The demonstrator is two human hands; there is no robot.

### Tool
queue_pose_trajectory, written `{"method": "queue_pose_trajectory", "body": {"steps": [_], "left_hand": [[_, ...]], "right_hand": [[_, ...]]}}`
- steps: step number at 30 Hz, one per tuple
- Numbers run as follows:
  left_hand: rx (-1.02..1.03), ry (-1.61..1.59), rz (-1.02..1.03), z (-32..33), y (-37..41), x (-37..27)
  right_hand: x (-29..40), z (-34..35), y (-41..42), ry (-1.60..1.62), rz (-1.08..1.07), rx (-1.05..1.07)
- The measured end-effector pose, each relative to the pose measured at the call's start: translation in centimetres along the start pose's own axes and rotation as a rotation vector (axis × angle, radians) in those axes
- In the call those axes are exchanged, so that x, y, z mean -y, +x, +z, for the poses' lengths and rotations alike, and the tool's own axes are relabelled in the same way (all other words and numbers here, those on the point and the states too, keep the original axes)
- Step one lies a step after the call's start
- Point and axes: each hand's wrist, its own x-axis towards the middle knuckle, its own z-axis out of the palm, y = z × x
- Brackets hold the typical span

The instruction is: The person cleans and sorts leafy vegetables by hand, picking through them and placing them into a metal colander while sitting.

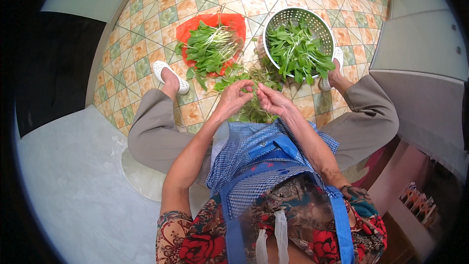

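My left hand (234, 97) and my right hand (272, 99) face each other above a loose pile of leafy greens and roots (256, 112) on the floor. The fingertips of both are bent inward and almost meet; whether a thin stem is between them is too small to tell. Beyond my left hand, a bunch of leafy greens with pale stems and roots (212, 49) lies on a red plastic bag (240, 25). Beyond my right hand, a round perforated colander (324, 29) holds green leaves (295, 49), some hanging over its near rim.
Patterned floor tiles (198, 112) lie under everything. My feet in white perforated shoes stand on both sides, the right shoe (338, 57) close against the colander. Pale cabinets (421, 44) rise at the right, and a dark panel (62, 66) and a grey surface (73, 161) are at the left.
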Motion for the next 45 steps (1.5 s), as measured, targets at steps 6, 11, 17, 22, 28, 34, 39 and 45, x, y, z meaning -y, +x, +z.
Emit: {"method": "queue_pose_trajectory", "body": {"steps": [6,11,17,22,28,34,39,45], "left_hand": [[0.011,-0.206,-0.025,-0.2,0.3,0.2],[-0.040,-0.261,-0.199,-0.9,0.2,-0.8],[-0.127,-0.269,-0.313,-2.2,0.3,-0.7],[-0.110,-0.260,-0.319,-2.2,0.2,-0.7],[-0.022,-0.293,-0.220,-1.6,0.1,-0.7],[-0.005,-0.246,0.015,-0.6,0.2,-0.1],[-0.069,-0.104,0.011,-0.5,-0.2,-0.8],[-0.225,0.308,0.238,1.0,-0.8,-1.9]], "right_hand": [[0.1,0.2,-0.4,-0.099,-0.066,0.001],[0.0,1.1,-0.6,-0.126,0.003,-0.024],[2.8,-0.3,-1.9,-0.585,-0.189,-0.255],[2.2,1.6,-2.4,-1.053,-0.563,-0.322],[0.1,4.2,-2.3,-1.205,-0.641,-0.039],[0.1,4.0,-2.6,-1.250,-0.652,-0.110],[0.5,4.8,-3.5,-1.418,-0.608,-0.108],[-1.0,2.5,-1.4,-1.256,-0.607,-0.178]]}}
